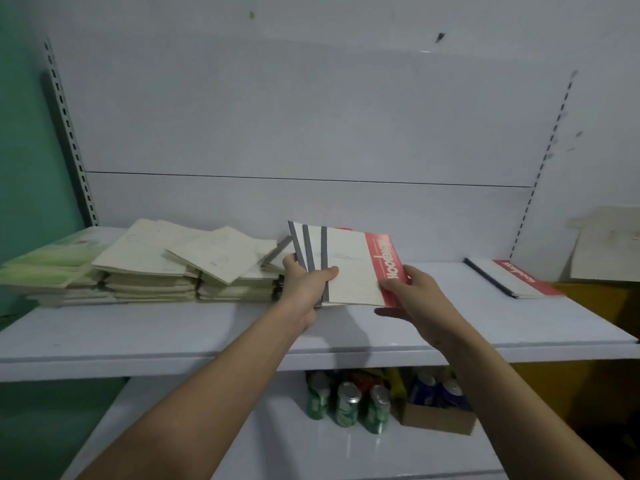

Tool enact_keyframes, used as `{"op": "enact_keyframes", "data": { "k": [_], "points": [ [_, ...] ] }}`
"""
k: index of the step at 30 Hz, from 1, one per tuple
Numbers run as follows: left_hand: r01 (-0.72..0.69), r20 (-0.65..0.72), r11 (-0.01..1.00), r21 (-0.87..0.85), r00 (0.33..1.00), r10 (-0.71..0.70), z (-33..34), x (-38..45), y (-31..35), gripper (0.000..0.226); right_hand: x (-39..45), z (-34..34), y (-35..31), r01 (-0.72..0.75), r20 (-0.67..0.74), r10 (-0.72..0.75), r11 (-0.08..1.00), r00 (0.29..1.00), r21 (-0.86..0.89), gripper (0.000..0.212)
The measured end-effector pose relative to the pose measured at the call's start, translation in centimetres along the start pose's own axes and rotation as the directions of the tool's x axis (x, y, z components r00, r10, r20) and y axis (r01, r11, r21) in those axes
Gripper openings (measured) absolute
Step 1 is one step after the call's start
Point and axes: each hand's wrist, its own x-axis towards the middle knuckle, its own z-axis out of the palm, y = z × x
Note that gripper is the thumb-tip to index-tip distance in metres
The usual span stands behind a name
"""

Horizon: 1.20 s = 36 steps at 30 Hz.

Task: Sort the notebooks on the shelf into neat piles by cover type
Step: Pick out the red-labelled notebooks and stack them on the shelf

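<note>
A fanned bundle of red-and-white notebooks point(349, 265) with grey spines is held above the middle of the white shelf point(173, 334). My left hand point(304, 282) grips the bundle's spine side, thumb on the top cover. My right hand point(412, 289) holds its red edge, thumb on top and fingers underneath. Another pile of the same red-and-white notebooks point(512, 277) lies on the shelf at the right. Untidy stacks of cream-covered notebooks point(180, 261) sit to the left, and green-covered notebooks point(52, 261) lie at the far left.
The shelf's white back panel point(311, 133) rises behind, with slotted uprights at both sides. On the lower shelf stand green cans point(348, 403) and a cardboard box point(436, 417) with blue cans. A green wall is at the left.
</note>
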Motion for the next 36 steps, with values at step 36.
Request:
{"op": "enact_keyframes", "data": {
  "k": [36],
  "points": [
    [0.010, -0.078, 0.935, 0.356, 0.997, 0.019, 43.5, 12.1, -22.1, 0.017, 20.4, -40.4, 12.8, -0.169, -0.331, 0.065, 0.939, 0.941, -0.298, 0.067]
  ]
}}
